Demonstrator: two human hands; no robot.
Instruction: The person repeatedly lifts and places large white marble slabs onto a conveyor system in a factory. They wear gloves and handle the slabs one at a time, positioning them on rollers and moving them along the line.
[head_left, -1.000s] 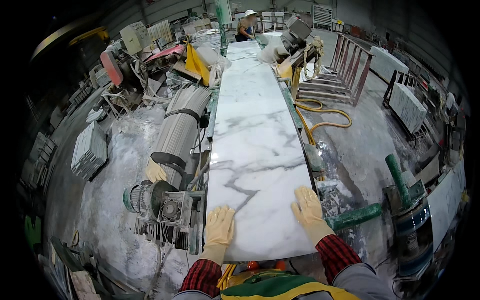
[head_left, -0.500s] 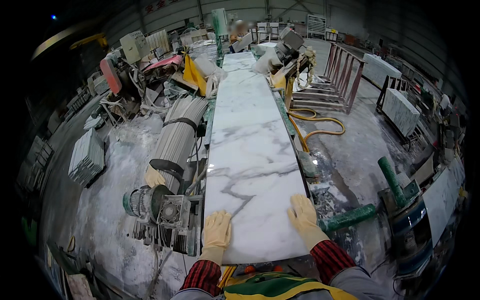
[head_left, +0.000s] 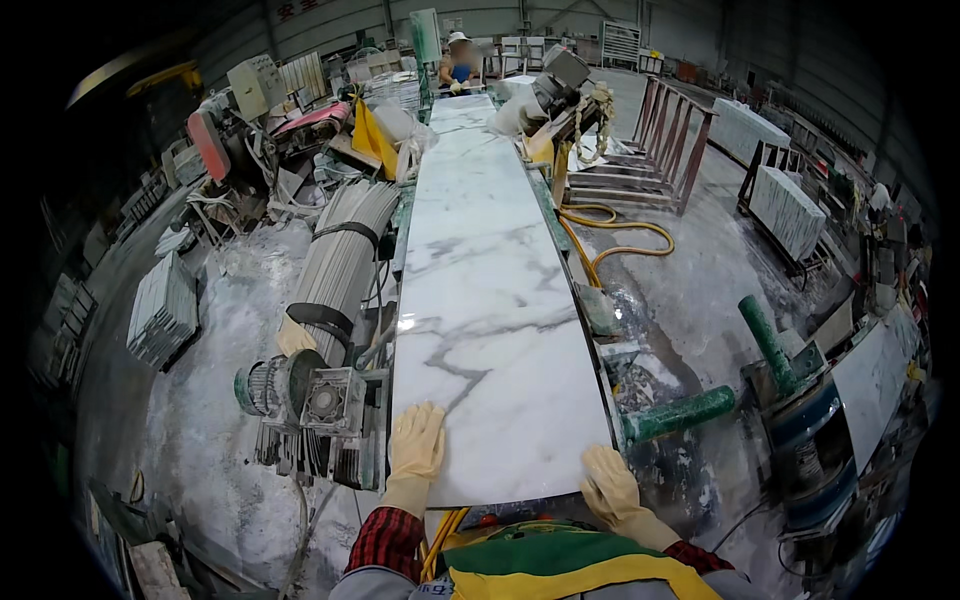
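Note:
A long white marble slab [head_left: 490, 310] with grey veins lies lengthwise before me on a machine bed. My left hand [head_left: 416, 450], in a cream rubber glove, rests flat on its near left edge with the fingers stretched forward. Another cream glove covers my right hand [head_left: 612, 488], at the near right corner. Its fingers touch the slab's edge and are slightly bent, and the thumb side faces inward. Neither hand is wrapped around anything.
A motor with gearbox [head_left: 285, 392] and a strapped roll of slats [head_left: 345, 250] stand left. Right are a green roller [head_left: 680, 413], a yellow hose [head_left: 640, 250] and a metal rack [head_left: 675, 140]. A co-worker [head_left: 459, 65] stands beyond the slab's far end.
My right hand has drawn back toward the near right corner, its fingers more bent. My left hand stays on the left edge, slightly farther forward. The view has shifted, and the co-worker shows more clearly.

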